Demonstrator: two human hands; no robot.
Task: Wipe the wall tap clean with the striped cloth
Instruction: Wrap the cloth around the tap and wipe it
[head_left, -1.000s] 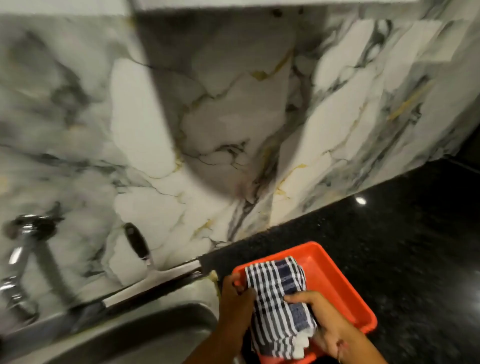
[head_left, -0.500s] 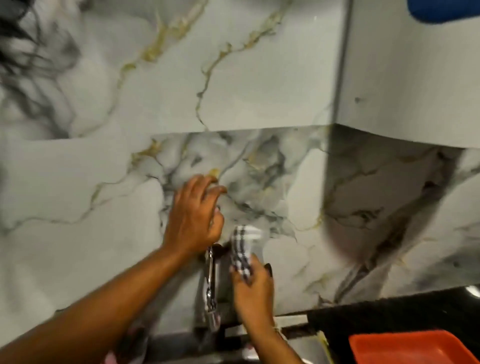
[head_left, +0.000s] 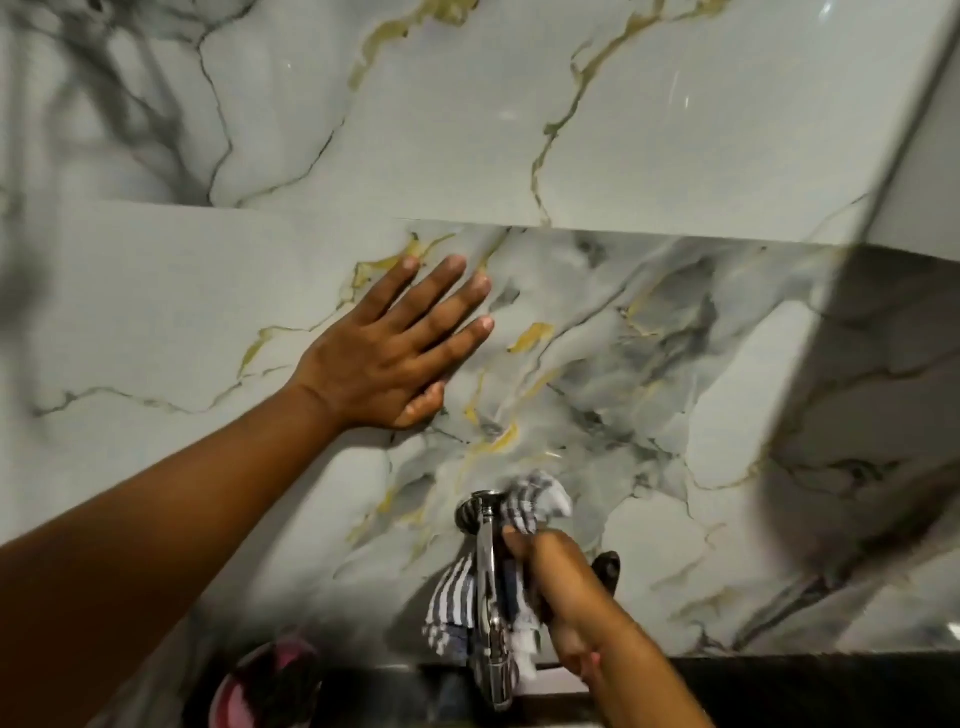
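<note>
While pressing flat and open on the marble wall (head_left: 649, 130), left hand (head_left: 387, 353) is holding nothing | right hand (head_left: 563, 597) is clutching striped cloth (head_left: 454, 597) around wall tap (head_left: 488, 561)

Glossy marble wall (head_left: 623, 130), gold veins; black counter (head_left: 831, 686).

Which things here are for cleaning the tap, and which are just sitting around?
For the job:
- wall tap
- striped cloth, wrapped around the tap
- right hand, gripping the cloth
- left hand, flat on the marble wall

Just there:
- pink thing, too blurred to name
- dark wall knob
</note>
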